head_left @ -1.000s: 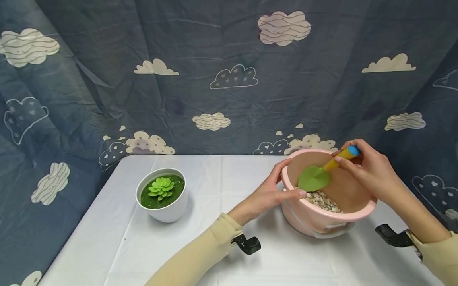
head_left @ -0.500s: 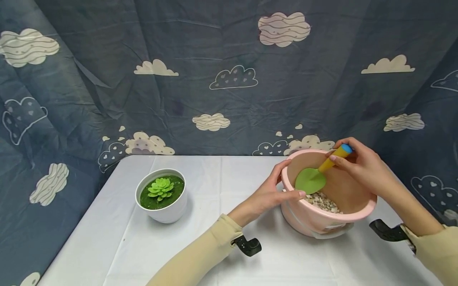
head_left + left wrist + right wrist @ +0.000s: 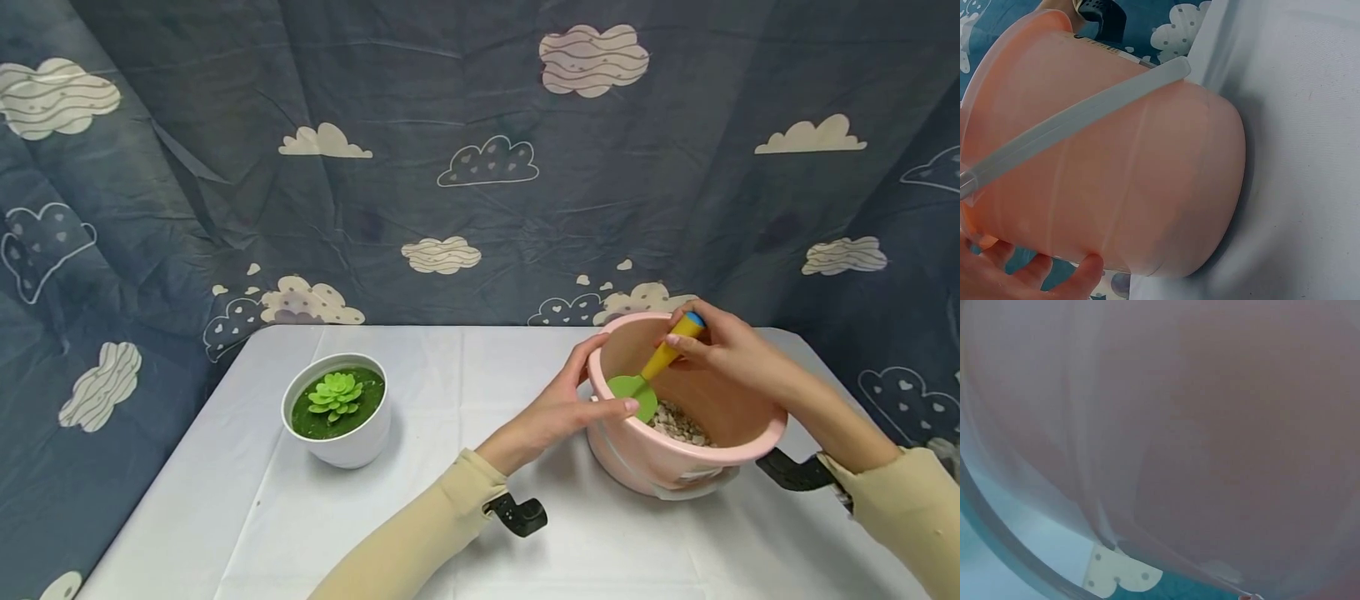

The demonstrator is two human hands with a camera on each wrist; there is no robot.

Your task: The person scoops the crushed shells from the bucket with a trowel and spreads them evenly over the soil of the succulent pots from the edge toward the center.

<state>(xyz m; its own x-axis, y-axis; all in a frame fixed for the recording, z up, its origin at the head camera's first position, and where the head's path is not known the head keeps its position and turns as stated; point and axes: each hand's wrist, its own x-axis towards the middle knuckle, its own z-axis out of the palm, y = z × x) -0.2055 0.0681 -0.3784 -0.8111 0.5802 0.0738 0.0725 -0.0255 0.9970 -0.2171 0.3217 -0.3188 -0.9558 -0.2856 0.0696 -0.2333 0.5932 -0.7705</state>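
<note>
A pink bucket [image 3: 637, 462] stands at the right of the table in the head view, with small pale pebbles [image 3: 681, 425] inside. My left hand [image 3: 558, 412] grips its left side, thumb along the near rim. The left wrist view shows that hand's fingers [image 3: 1085, 275] against the bucket's outer wall, below its grey carrying handle [image 3: 1079, 122]. Inside the mouth of the bucket, my right hand [image 3: 731, 350] holds a toy shovel by its yellow, blue-ended handle [image 3: 662, 360]. The green blade [image 3: 636, 397] points down at the left inner wall, partly hidden by the rim.
To the left, a white pot [image 3: 352, 450] holds a green succulent [image 3: 336, 395] on a mossy surface. White cloth [image 3: 480, 492] covers the table. A dark curtain [image 3: 360, 225] with cloud prints hangs right behind it. The bucket's wall [image 3: 1179, 425] fills most of the right wrist view.
My right hand has moved left and the shovel has gone lower, its blade dipping toward the left inner wall. The left hand and bucket stay in place.
</note>
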